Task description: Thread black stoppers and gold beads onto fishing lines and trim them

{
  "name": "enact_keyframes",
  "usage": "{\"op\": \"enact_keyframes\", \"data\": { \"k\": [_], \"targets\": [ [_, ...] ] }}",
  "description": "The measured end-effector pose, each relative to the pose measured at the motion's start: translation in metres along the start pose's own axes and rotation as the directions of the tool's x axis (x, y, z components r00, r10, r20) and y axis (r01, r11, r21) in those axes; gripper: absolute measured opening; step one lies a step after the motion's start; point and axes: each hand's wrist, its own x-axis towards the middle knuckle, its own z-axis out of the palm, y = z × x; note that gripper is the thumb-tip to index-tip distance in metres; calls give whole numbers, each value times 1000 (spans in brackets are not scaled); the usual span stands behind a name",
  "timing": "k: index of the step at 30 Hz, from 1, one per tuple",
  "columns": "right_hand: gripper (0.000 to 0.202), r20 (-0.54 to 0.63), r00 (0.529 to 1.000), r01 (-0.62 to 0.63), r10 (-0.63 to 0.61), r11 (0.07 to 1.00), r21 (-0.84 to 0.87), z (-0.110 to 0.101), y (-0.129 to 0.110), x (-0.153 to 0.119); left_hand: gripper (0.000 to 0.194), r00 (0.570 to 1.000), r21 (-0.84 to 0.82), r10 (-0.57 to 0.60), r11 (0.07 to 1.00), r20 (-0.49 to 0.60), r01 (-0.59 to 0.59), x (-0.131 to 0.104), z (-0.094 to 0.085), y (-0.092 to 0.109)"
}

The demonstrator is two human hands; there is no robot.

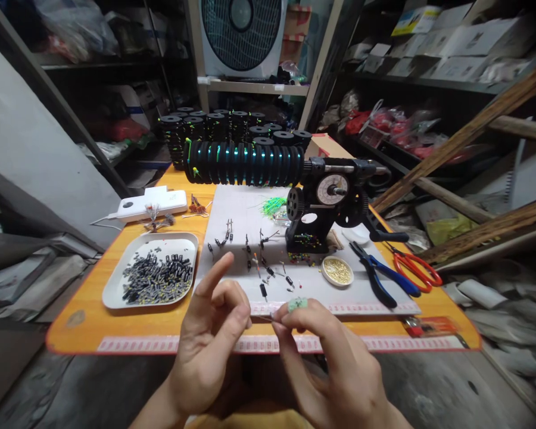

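Note:
My left hand is closed in a pinch, thumb against a bent finger, while its index finger points up. A thin line stretches from this pinch to the fingertips of my right hand. That hand pinches its end, and a tiny item there is too small to make out. Green tape wraps a right fingertip. Just beyond the hands, a small black cylinder with wire ends lies on the white board. More black cylinders with thin stems are scattered behind it.
A white tray of small dark parts stands left. A dish of gold beads, pliers and red-handled scissors lie right. A cranked winding machine carries a row of black spools. A power strip sits back left.

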Motion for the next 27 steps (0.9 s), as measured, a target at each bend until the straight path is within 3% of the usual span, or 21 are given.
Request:
{"op": "enact_keyframes", "data": {
  "k": [2, 4, 7, 9, 12, 16, 19, 21, 24, 27],
  "targets": [
    [30, 27, 998, -49, 48, 998, 37, -7, -2, 2, 60, 998, 137, 51, 989, 19, -54, -3, -1, -1],
    [26, 75, 990, -125, 118, 989, 83, -15, -3, 6, 75, 982, 293, 156, 939, 105, -180, -4, -2, -2],
    [22, 151, 971, -205, 184, 968, 142, -25, -4, 11, 87, 885, 441, 319, 777, 340, -450, 0, -3, 1],
    [22, 185, 964, -221, 192, 964, 151, -30, -3, 15, 74, 822, 464, 350, 694, 449, -550, 7, -4, 4],
    [22, 213, 962, -196, 169, 974, 113, -38, -2, 21, 39, 770, 457, 337, 651, 541, -606, 18, -11, 8],
    [22, 271, 946, -209, 175, 973, 99, -44, -1, 29, 29, 696, 446, 360, 568, 621, -692, 34, -18, 14],
    [24, 286, 941, -223, 183, 968, 115, -45, 0, 34, 17, 689, 464, 322, 550, 650, -694, 46, -18, 18],
    [25, 290, 937, -236, 193, 964, 121, -43, 1, 36, 13, 709, 443, 310, 607, 633, -660, 51, -16, 19],
    [24, 293, 930, -267, 220, 955, 132, -39, 3, 39, 20, 762, 408, 262, 718, 592, -564, 52, -15, 19],
    [23, 301, 927, -277, 225, 950, 142, -36, 5, 40, 29, 789, 459, 234, 706, 568, -539, 49, -17, 18]
  ]
}}
